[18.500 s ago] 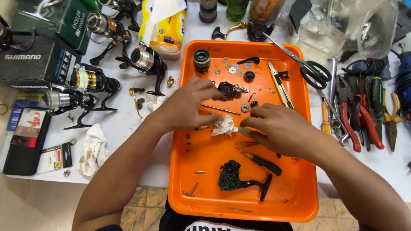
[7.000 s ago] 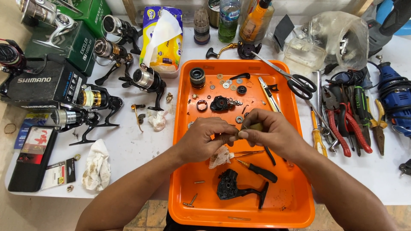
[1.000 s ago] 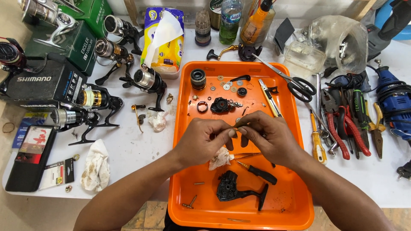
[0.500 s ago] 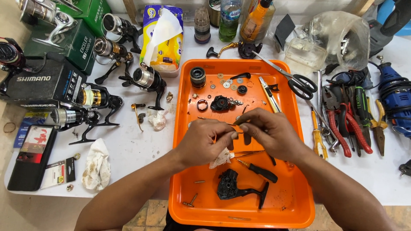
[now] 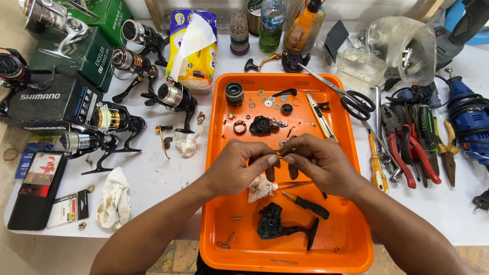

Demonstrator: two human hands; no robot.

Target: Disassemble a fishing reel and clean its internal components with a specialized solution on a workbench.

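My left hand (image 5: 238, 165) and my right hand (image 5: 317, 164) meet fingertip to fingertip above the middle of an orange tray (image 5: 340, 243). Together they pinch a small brass-coloured part (image 5: 279, 152); most of it is hidden by my fingers. Under my hands lie a crumpled white tissue (image 5: 261, 187), thin tweezers (image 5: 294, 184) and a small black-handled screwdriver (image 5: 308, 204). A black reel body with a handle (image 5: 281, 227) lies nearer me on the tray. Further back are a black gear housing (image 5: 262, 124), a dark spool (image 5: 234, 94) and several washers.
Several fishing reels (image 5: 172, 97) and reel boxes (image 5: 48, 99) crowd the white table on the left, with rags (image 5: 114, 204). Scissors (image 5: 351, 99), red-handled pliers (image 5: 407, 150), screwdrivers and a blue power tool (image 5: 468, 119) lie to the right. Bottles and a tissue pack (image 5: 192, 48) stand behind.
Both hands have stayed over the tray's middle. My fingertips have shifted slightly around the small part; nothing on the tray has moved over the last second.
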